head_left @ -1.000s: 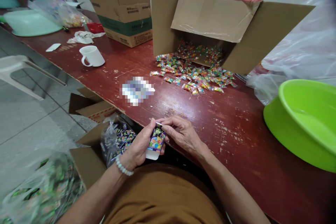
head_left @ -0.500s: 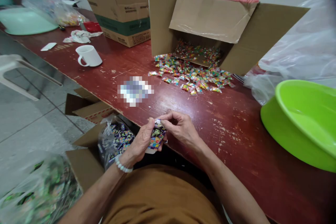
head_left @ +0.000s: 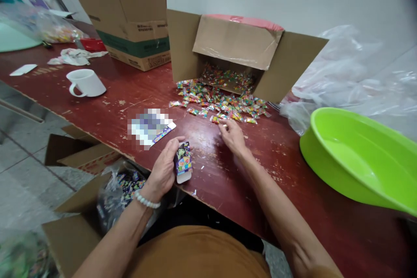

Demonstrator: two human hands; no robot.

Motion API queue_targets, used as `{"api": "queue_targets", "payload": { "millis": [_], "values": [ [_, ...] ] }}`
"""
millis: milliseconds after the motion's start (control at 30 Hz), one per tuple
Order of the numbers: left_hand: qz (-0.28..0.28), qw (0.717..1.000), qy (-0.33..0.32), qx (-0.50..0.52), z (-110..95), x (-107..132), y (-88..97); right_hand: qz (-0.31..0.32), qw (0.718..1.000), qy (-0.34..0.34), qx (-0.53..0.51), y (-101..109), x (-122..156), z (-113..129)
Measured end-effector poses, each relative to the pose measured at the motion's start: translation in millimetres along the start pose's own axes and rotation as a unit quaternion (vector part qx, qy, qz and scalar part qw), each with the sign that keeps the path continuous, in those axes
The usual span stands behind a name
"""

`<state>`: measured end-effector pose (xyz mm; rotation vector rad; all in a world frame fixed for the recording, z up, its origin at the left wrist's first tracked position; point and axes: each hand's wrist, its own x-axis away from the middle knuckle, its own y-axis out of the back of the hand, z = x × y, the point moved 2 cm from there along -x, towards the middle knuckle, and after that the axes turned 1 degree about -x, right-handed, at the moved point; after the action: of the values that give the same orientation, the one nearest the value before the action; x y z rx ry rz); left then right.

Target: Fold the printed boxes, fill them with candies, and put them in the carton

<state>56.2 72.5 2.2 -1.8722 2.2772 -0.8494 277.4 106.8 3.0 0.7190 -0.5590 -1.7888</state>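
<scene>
My left hand [head_left: 165, 166] wraps round a small printed carton [head_left: 183, 158], dark with colourful pictures, above the table's front edge. The carton is tilted, and a pale flap sticks out at its near end. My right hand [head_left: 233, 137] is at the near edge of a spread of small clear packets of colourful candy [head_left: 224, 103]. Its thumb and fingers are pinched together beside one packet; a small pale bit shows at the fingertips, too small to name. The packets spill from a cardboard box [head_left: 295, 67] lying open towards me.
A partly pixelated flat carton [head_left: 164, 131] lies left of my hands, with a white mug [head_left: 86, 83] beyond it. A green basin [head_left: 321, 160] stands right. Behind is another cardboard box [head_left: 137, 26]. Below the edge, an open box [head_left: 73, 230] holds a bag of dark packets [head_left: 128, 186].
My right hand has left the carton and moved forward to the candy packets. The left hand still holds the carton, now turned more upright in view. The camera view has shifted to the right.
</scene>
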Motion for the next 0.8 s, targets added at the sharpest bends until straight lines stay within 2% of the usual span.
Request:
{"api": "queue_targets", "payload": {
  "millis": [67,133,233,300,400,467,500,600,700,733,800],
  "values": [
    [-0.037,0.999,-0.022,0.009,-2,-18,3.2,-0.023,0.998,-0.045,0.037,3,-26,-18],
    [-0.072,0.997,-0.038,-0.001,1,-31,11.6,-0.029,0.995,-0.077,0.062,1,-40,-30],
    [-0.086,0.988,-0.069,-0.111,3,-37,32.0,-0.021,0.991,-0.108,0.075,-4,-42,-41],
    [-0.066,0.961,-0.091,-0.251,0,-33,46.8,-0.011,0.991,-0.121,0.064,-4,-37,-46],
    [-0.025,0.89,-0.122,-0.438,-14,-23,64.3,-0.007,0.991,-0.131,0.027,5,-25,-50],
    [0.001,0.863,-0.119,-0.492,-24,-15,70.4,0.0,0.991,-0.133,-0.013,10,-12,-47],
    [0.012,0.861,-0.103,-0.498,-29,-11,71.5,0.008,0.991,-0.133,-0.032,11,-2,-43],
    [0.038,0.891,-0.027,-0.452,-34,2,67.2,0.071,0.981,-0.118,-0.133,4,35,-20],
    [0.026,0.936,0.011,-0.35,-28,17,55.9,0.156,0.938,-0.061,-0.303,-11,73,11],
    [0.023,0.949,0.02,-0.313,-25,21,52.0,0.16,0.935,-0.033,-0.314,-14,82,20],
    [0.034,0.969,0.043,-0.241,-16,31,44.9,0.151,0.953,0.034,-0.262,-17,92,33]
  ]
}}
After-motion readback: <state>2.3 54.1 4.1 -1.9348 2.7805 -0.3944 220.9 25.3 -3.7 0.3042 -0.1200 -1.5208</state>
